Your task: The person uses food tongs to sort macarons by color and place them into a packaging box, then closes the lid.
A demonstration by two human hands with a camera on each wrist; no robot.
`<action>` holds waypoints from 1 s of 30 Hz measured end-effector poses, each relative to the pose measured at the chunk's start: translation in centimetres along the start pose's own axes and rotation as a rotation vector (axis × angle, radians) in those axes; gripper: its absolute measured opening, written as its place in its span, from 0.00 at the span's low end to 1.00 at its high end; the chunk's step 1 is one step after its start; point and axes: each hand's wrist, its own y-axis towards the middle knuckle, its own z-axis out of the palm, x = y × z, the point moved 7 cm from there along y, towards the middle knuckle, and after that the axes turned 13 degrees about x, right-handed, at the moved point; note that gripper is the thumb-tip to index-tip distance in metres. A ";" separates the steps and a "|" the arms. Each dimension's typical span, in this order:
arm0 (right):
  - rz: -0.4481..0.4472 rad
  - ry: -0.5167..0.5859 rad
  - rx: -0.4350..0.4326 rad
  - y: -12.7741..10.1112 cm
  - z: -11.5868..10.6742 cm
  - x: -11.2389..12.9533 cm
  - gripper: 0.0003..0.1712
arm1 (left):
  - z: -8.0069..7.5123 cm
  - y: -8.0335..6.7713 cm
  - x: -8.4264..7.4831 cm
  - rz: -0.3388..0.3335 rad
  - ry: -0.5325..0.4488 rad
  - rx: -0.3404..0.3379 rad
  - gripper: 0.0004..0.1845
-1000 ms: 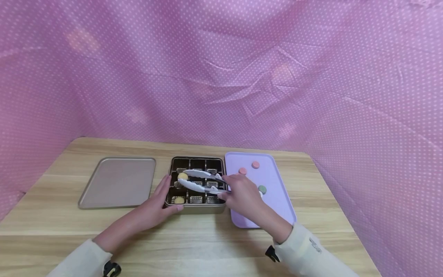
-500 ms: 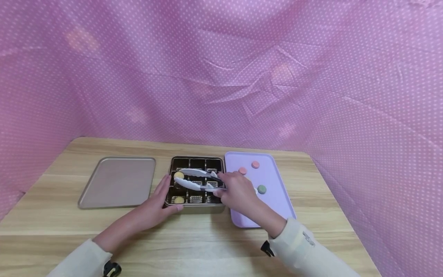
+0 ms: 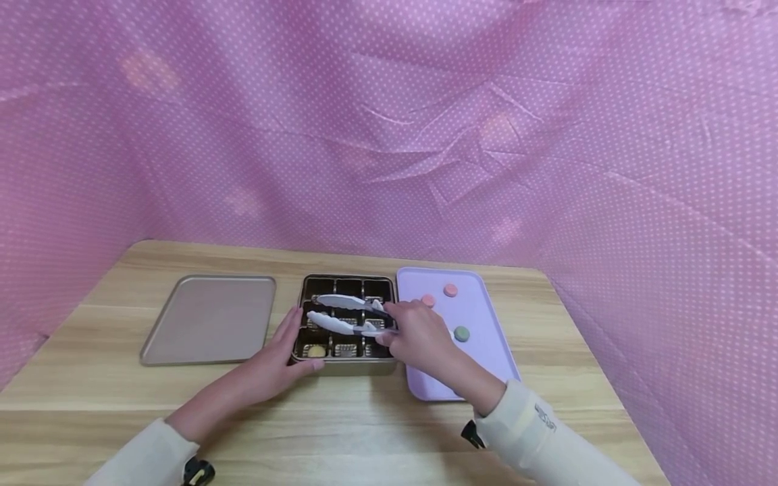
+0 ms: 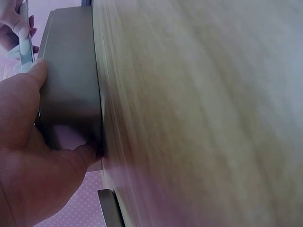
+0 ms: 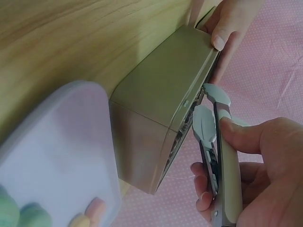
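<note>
My left hand [image 3: 273, 361] holds the near left corner of a bronze metal box [image 3: 358, 368], thumb on the front wall and fingers along the left side. Dark compartments divide the box inside. A yellow macaron [image 3: 317, 352] lies in its front left compartment. In my right hand [image 3: 422, 341] I grip white-tipped tongs [image 3: 331, 322] over the box's left middle compartment. The tongs' tips stand apart with nothing visible between them; the compartment beneath is partly covered. In the right wrist view, the tongs [image 5: 229, 175] lie between my thumb and fingers.
A lilac tray [image 3: 486, 358] stands right of the box. On it are pink macarons [image 3: 450, 289] and a green macaron [image 3: 462, 334]; my right hand hides some of it. A flat bronze lid or tray [image 3: 209, 320] lies left. Pink dotted cloth [image 3: 389, 148] hangs behind the table.
The tongs moved slightly left with a yellow macaron between their tips. That macaron is now out of sight and the tips are apart. The left hand stays on the box.
</note>
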 end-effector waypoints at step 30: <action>-0.064 -0.179 -0.132 -0.9 -2.0 -1.0 0.15 | 0.1 0.1 0.1 0.001 0.004 -0.005 0.62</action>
